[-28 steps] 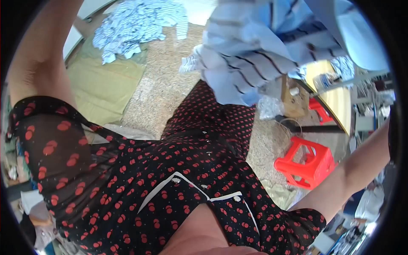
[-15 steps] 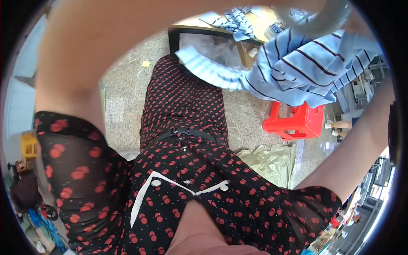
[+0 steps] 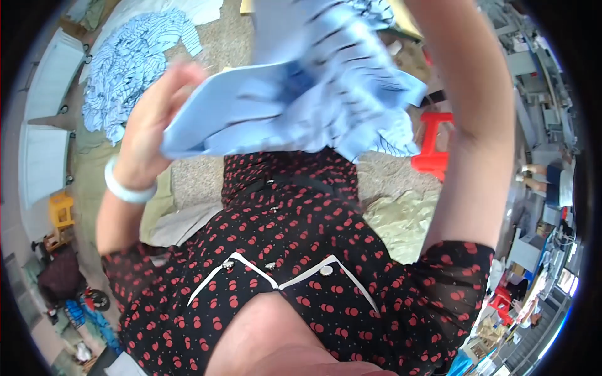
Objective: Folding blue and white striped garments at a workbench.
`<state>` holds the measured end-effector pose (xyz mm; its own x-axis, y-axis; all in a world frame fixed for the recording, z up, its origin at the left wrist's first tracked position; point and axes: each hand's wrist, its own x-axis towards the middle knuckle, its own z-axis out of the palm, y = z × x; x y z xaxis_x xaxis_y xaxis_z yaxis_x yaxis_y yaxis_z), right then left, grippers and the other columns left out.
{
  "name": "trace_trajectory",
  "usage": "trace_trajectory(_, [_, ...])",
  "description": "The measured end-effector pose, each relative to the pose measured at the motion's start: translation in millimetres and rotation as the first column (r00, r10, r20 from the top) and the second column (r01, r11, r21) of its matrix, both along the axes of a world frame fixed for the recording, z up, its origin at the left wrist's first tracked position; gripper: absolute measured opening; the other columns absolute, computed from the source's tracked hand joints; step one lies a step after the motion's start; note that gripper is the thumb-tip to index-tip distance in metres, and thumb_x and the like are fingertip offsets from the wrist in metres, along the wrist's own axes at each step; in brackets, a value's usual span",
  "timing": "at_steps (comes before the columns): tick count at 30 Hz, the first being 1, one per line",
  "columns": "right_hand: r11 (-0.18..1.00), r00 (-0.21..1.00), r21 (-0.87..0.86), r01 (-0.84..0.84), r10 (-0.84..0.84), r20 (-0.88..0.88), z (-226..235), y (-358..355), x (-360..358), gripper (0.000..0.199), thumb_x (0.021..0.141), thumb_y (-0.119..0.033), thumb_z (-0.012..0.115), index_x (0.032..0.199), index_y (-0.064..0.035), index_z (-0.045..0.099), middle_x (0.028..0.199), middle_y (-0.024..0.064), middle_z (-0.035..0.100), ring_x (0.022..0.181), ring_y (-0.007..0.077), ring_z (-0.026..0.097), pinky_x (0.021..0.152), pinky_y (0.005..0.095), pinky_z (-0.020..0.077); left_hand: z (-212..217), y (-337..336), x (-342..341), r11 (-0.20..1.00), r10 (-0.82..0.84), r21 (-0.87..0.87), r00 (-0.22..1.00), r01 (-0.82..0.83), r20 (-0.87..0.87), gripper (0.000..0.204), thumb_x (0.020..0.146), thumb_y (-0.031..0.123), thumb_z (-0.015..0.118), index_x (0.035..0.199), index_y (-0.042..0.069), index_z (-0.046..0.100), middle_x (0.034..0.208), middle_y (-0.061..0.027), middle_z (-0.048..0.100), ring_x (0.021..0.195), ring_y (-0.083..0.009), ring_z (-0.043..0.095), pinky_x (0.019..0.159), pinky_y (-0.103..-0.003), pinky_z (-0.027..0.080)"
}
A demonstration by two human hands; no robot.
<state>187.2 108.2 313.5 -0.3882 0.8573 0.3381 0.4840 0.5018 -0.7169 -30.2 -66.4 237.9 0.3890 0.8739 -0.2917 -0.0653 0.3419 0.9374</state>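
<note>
A light-blue garment with dark stripes [image 3: 351,94] is spread in the air in front of me, partly smeared by motion. At its left edge is my left hand [image 3: 157,109], closed on the cloth, with a pale bangle [image 3: 130,182] round the wrist. My right forearm [image 3: 467,81] runs up past the garment's right side. The right hand lies beyond the upper edge of the picture, so its fingers are hidden. Below the cloth shows my black dress with red dots [image 3: 282,219].
A heap of blue striped garments [image 3: 125,75] lies at the far left. White wheeled cabinets [image 3: 47,156] and a yellow stool [image 3: 61,210] stand along the left. To the right are a red stool [image 3: 433,147] and a person [image 3: 552,178] farther off. Pale crumpled cloth [image 3: 401,216] covers some floor.
My left arm has swung from across the top back to the left. The striped garment has moved left and spread between my arms. My right forearm has risen and come inward.
</note>
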Motion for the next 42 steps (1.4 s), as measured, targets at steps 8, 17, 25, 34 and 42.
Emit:
trace_trajectory(8, [0.968,0.982,0.191,-0.161,0.139,0.125,-185.3,-84.7,4.2,0.019,0.079,-0.020,0.055,0.075,-0.0016,0.052,0.067,0.0147,0.054,0.060,0.0295,0.052,0.054,0.0358,0.0416,-255.3,-73.5,-165.1,0.558,0.581,-0.484,0.734,-0.674,-0.352,0.028,0.085,0.032,0.050,0.085,0.004,0.055,0.078,-0.0030,0.058,0.067,-0.0141,0.055,0.062,-0.031,0.047])
trace_trajectory(17, [0.777,0.741,-0.269,0.569,-0.343,0.577,-299.2,-239.3,41.7,0.038,0.074,-0.033,0.059,0.092,-0.0016,0.048,0.081,0.0191,0.057,0.076,0.0358,0.056,0.064,0.0430,0.0441,-227.0,3.7,-39.8,0.833,0.316,0.529,0.646,0.162,-0.695,0.020,0.078,0.016,0.057,0.089,-0.001,0.055,0.074,-0.0141,0.056,0.068,-0.0268,0.055,0.063,-0.035,0.043])
trace_trajectory(25, [0.616,0.692,-0.326,0.717,-0.571,0.441,-321.6,-260.9,69.0,0.016,0.076,-0.018,0.053,0.083,-0.0037,0.053,0.073,0.0174,0.059,0.072,0.0334,0.058,0.062,0.0420,0.0447,-242.3,11.3,64.8,0.422,-0.060,0.546,0.623,0.724,-0.780,0.046,0.066,0.030,0.068,0.099,0.002,0.051,0.106,-0.0205,0.045,0.094,-0.0348,0.047,0.079,-0.039,0.040])
trace_trajectory(34, [0.541,-0.029,-0.823,-0.175,-0.838,-0.545,-292.2,-238.2,145.9,0.020,0.087,-0.012,0.042,0.105,-0.0056,0.048,0.101,0.0062,0.056,0.092,0.0157,0.056,0.083,0.0313,0.0443,-248.5,17.7,52.0,0.482,-0.212,0.486,0.635,0.729,-0.743,0.021,0.070,0.011,0.054,0.087,-0.001,0.052,0.094,-0.0209,0.048,0.088,-0.0353,0.049,0.076,-0.038,0.041])
trace_trajectory(42, [0.483,0.796,-0.751,0.450,-0.598,0.093,-307.0,-243.1,160.7,0.016,0.084,-0.021,0.053,0.084,-0.0057,0.058,0.079,-0.0013,0.055,0.068,0.0073,0.049,0.063,0.0230,0.0409,-176.7,42.6,27.5,0.716,-0.187,0.470,0.791,0.516,-0.583,0.017,0.074,0.007,0.042,0.082,-0.004,0.051,0.098,-0.0136,0.050,0.091,-0.0258,0.050,0.082,-0.029,0.038])
